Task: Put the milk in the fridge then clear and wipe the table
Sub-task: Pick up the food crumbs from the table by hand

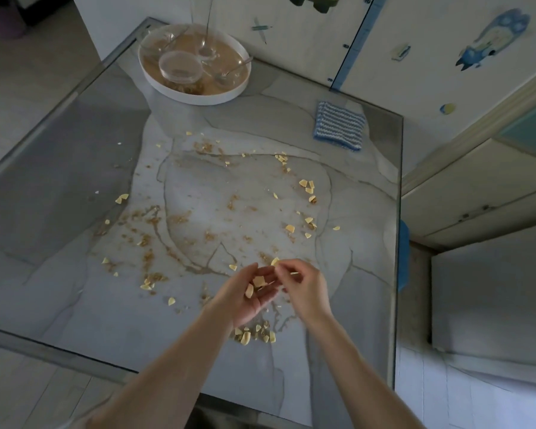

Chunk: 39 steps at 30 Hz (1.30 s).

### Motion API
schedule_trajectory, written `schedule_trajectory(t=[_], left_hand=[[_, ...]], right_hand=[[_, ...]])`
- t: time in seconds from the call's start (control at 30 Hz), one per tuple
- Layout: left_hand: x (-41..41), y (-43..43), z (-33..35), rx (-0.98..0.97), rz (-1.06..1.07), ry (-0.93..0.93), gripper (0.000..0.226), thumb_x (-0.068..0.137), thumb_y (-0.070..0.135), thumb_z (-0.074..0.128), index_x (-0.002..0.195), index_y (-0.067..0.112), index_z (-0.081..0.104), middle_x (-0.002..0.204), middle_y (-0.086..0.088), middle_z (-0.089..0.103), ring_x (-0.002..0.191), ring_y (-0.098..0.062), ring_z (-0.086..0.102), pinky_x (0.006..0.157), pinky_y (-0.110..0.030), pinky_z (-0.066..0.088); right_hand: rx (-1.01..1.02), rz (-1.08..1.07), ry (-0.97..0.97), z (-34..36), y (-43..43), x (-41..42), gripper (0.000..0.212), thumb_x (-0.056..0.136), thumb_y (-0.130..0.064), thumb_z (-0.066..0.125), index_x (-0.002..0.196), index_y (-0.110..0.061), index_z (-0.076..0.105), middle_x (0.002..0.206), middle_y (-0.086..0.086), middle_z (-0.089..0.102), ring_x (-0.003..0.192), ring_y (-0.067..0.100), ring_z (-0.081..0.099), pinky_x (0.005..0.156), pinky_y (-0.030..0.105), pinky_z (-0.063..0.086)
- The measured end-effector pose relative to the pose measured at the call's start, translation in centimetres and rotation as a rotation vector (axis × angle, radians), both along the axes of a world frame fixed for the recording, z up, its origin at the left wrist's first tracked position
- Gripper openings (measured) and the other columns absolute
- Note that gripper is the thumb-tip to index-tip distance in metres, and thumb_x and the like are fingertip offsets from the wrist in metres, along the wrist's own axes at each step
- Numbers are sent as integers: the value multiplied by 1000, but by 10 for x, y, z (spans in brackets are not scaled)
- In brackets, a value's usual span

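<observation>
Over the near part of the grey marble table (75, 305), my left hand (248, 294) is cupped palm up and carries a few yellow flakes (258, 282). My right hand (304, 284) is right beside it and pinches one yellow flake (274, 261) at the fingertips. Many more yellow flakes and brown crumbs (307, 188) lie scattered across the tabletop, with a small pile (254, 334) just under my left wrist. A folded blue-and-white striped cloth (339, 125) lies at the far right of the table. No milk is in view.
A white oval tray (195, 97) at the table's far edge holds clear glass bowls, spoons and brown residue. White cabinet doors with stickers (492, 38) stand behind and to the right. A blue corner guard (403, 255) sits on the right table edge.
</observation>
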<state>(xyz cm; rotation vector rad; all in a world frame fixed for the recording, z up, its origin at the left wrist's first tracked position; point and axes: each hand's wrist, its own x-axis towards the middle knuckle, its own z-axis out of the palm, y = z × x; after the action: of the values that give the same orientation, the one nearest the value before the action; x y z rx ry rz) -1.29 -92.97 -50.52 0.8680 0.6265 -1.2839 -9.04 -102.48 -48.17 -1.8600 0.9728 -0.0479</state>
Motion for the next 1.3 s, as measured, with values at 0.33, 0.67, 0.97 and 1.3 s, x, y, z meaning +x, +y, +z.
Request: schedule_trajectory(t=[0.33,0.67,0.97,1.3], left_hand=[[20,11,-4,51,66,-59,36,99,22,35,87,1,61,71,-9,73,65,-18,71,71,-31,52],[10,-2,-4,108,88,-29,33,99,21,35,96,-1,60,90,-15,66,84,-24,63,76,-33,51],[20,3,-8,68,195,1,31,98,20,38,94,-2,60,84,-16,70,87,-25,64,74,-33,51],[32,23,-11,130,202,-27,32,98,21,37,94,-1,60,96,-16,65,90,-25,62,79,-33,49]], right_hand=[[-222,278,367,-45,-32,-3,21,89,-14,52,108,-13,58,113,3,48,94,20,53,82,29,43],[-90,194,120,-14,-23,15,11,83,-12,60,86,-5,68,77,3,65,68,8,54,57,6,39],[-140,195,120,-19,-31,42,22,86,-18,60,105,-7,64,103,6,66,89,13,59,77,22,45],[-165,270,267,-36,-26,45,15,87,-16,59,95,-4,62,90,6,64,78,13,54,69,22,41]])
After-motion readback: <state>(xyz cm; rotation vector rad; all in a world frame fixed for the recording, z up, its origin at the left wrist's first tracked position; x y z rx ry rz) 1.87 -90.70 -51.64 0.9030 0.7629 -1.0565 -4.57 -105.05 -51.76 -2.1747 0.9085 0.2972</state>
